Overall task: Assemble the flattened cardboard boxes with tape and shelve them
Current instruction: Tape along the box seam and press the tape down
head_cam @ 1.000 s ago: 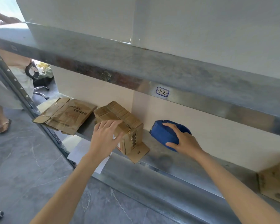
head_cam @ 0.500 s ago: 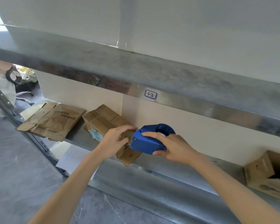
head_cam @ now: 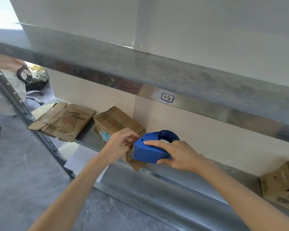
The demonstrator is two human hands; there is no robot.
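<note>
**Item 1, tape dispenser** (head_cam: 151,148), blue plastic, roll housed in its round rear. It was held in the air in front of the lower shelf (head_cam: 182,182), just before the box. The right hand (head_cam: 179,155) gripped it from behind, fingers curled over the top and thumb beneath, so that its nose pointed left toward the box. No brand was visible.

**Item 2, left hand** (head_cam: 122,142). Its fingers were drawn narrow and pinched at the dispenser's nose. This was judged to be a grip on the tape's free end, ready to draw out a strip. The tape itself was too small to make out.

**Item 3, part-formed box** (head_cam: 118,121), brown. It stood on the lower shelf against the back wall, one flap hanging loose over the shelf's front edge and unsealed. It bore a pale blue sticker (head_cam: 106,136), not legible.

**Item 4, flattened cardboard** (head_cam: 63,120). It lay at the shelf's left end, overhanging the edge, and was judged to be stock awaiting assembly. Its printed characters read upside down and were not legible.

**Item 5, open box** (head_cam: 280,182), far right on the same shelf. Its print was indistinct.

**Item 6, shelf label** (head_cam: 167,97), on the upper shelf's front lip. It was handwritten "1-2" inside a blue outline.
</note>
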